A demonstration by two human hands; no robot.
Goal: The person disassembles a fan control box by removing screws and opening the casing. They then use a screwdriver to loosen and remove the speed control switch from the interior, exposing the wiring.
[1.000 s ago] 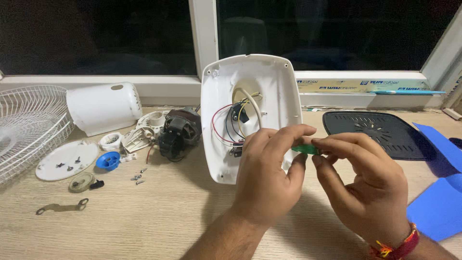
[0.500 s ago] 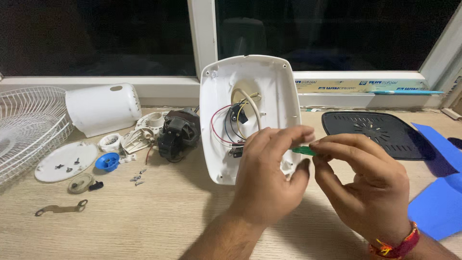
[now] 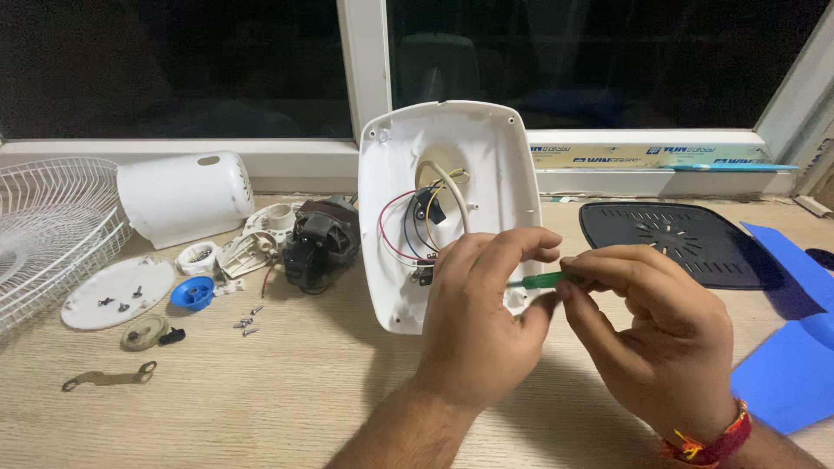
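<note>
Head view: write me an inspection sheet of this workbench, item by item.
Surface: pale wooden table, below a window sill.
Job's things: white fan base shell stands tilted on edge, open side toward the camera; green-handled tool beside its lower edge.
Clutter: dark motor, white motor cover, wire fan guard, white disc with screws, blue cap, loose screws, metal bracket, black vented plate, blue sheet.
Grippers: left hand steadies the shell; right hand pinches the tool.
Cables: red, blue, yellow and white wires inside the shell.
Surroundings: dark window.
</note>
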